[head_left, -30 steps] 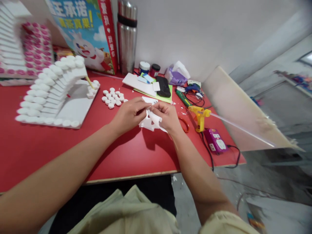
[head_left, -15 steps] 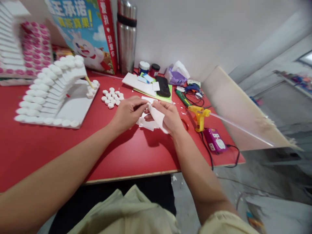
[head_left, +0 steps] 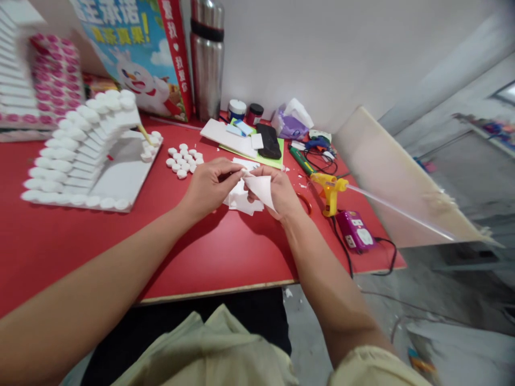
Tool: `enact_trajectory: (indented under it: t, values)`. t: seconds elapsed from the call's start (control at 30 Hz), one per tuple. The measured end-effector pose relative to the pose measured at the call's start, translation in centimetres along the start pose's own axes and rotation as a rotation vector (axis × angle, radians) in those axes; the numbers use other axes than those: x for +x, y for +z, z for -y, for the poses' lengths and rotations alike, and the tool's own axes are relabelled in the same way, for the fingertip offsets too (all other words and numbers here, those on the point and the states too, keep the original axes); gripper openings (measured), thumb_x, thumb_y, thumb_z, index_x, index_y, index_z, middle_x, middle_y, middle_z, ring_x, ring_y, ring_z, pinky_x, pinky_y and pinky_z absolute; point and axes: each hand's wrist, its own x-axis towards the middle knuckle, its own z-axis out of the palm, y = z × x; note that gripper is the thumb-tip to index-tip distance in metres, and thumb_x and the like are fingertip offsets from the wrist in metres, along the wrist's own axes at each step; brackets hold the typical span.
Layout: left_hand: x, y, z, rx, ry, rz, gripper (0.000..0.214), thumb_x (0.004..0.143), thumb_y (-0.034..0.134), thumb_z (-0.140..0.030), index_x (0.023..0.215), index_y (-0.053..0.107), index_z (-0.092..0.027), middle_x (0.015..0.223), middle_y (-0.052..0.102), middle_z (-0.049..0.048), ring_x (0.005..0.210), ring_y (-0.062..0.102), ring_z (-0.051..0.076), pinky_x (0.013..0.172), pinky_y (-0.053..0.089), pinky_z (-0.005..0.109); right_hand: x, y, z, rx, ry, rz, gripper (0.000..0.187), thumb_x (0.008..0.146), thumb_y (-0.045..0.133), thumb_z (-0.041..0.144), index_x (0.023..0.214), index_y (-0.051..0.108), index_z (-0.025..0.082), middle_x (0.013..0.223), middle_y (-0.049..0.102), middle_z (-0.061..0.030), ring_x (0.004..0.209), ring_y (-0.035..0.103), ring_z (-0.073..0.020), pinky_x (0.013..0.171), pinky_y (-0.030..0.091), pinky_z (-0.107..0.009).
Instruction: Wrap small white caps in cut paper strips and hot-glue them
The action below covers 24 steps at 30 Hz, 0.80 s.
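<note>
A thin white strip, like tissue or paper (head_left: 262,188), is stretched between my hands over the red table. My left hand (head_left: 215,185) pinches its rolled or folded end between thumb and fingertips. The fingers of my right hand (head_left: 279,190) close on the same strip, whose loose end hangs over the palm. Below the hands lie more white pieces (head_left: 243,202), partly covered by them. Left of my left hand a cluster of small white rolled pieces (head_left: 183,160) rests on the table. Farther left stands a white stair-shaped model (head_left: 116,174) edged with similar rounded pieces.
To the right are a yellow glue gun (head_left: 329,187) with a long clear stick, a purple power socket (head_left: 356,230) and cables. Along the back stand a steel flask (head_left: 207,64), small jars (head_left: 237,110), a tissue pack (head_left: 292,120) and a black pouch (head_left: 269,142).
The strip's loose end has swung and opened into a wider flap over my right palm. My right fingers have shifted slightly; my left hand stays almost in place.
</note>
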Motion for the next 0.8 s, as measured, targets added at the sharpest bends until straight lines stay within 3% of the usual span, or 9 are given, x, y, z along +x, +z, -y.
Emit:
enact_trajectory:
  t: [0.17,0.23,0.5,0.6,0.7,0.8]
  values:
    - [-0.4,0.7,-0.2,0.016,0.051,-0.068,0.017,0.092,0.067,-0.023,0.090,0.084,-0.019,0.085,0.076,0.0050,0.079,0.068,0.018,0.075,0.052,0.030,0.0,0.8,-0.7,-0.434,-0.309,-0.258,0.033,0.079,0.082,0.045,0.069,0.062,0.021,0.063,0.060,0.0023,0.060,0.052,-0.0127,0.055,0.038,-0.027]
    - [-0.4,0.8,-0.3,0.064,0.091,-0.099,0.019,0.093,0.065,-0.024,0.090,0.083,-0.020,0.087,0.076,0.0058,0.081,0.068,0.019,0.076,0.052,0.031,-0.1,1.1,-0.9,-0.505,-0.392,-0.286,0.027,0.083,0.078,0.040,0.071,0.064,0.020,0.065,0.061,0.0014,0.063,0.053,-0.0137,0.059,0.039,-0.028]
    - [-0.6,0.5,-0.2,0.316,0.318,-0.098,0.027,0.101,0.056,-0.023,0.106,0.082,-0.018,0.091,0.074,0.0079,0.084,0.067,0.019,0.075,0.052,0.030,-0.2,1.2,-1.4,-0.437,-0.413,-0.224,0.020,0.089,0.071,0.039,0.082,0.069,0.021,0.076,0.068,-0.0010,0.070,0.060,-0.0164,0.064,0.045,-0.030]
    - [-0.7,0.8,-0.2,0.276,0.340,-0.069,0.030,0.101,0.054,-0.020,0.113,0.081,-0.017,0.100,0.074,0.0106,0.090,0.069,0.020,0.078,0.054,0.031,-0.2,1.0,-1.3,-0.396,-0.384,-0.224,0.026,0.089,0.073,0.045,0.081,0.066,0.021,0.077,0.069,-0.0019,0.069,0.060,-0.0168,0.063,0.046,-0.030]
    - [-0.6,0.7,-0.3,0.083,0.245,-0.052,0.025,0.099,0.058,-0.021,0.107,0.083,-0.020,0.096,0.075,0.0083,0.083,0.070,0.017,0.074,0.056,0.029,-0.2,0.8,-1.0,-0.409,-0.396,-0.209,0.031,0.088,0.074,0.051,0.082,0.066,0.021,0.077,0.070,-0.0018,0.068,0.060,-0.0166,0.065,0.047,-0.031]
    - [-0.2,0.3,-0.3,-0.198,0.008,-0.009,0.014,0.092,0.073,-0.027,0.095,0.084,-0.019,0.083,0.072,0.0042,0.063,0.065,0.013,0.061,0.056,0.027,-0.3,0.4,-0.7,-0.484,-0.433,-0.156,0.032,0.089,0.073,0.051,0.083,0.066,0.021,0.076,0.068,-0.0007,0.069,0.059,-0.0158,0.065,0.044,-0.030]
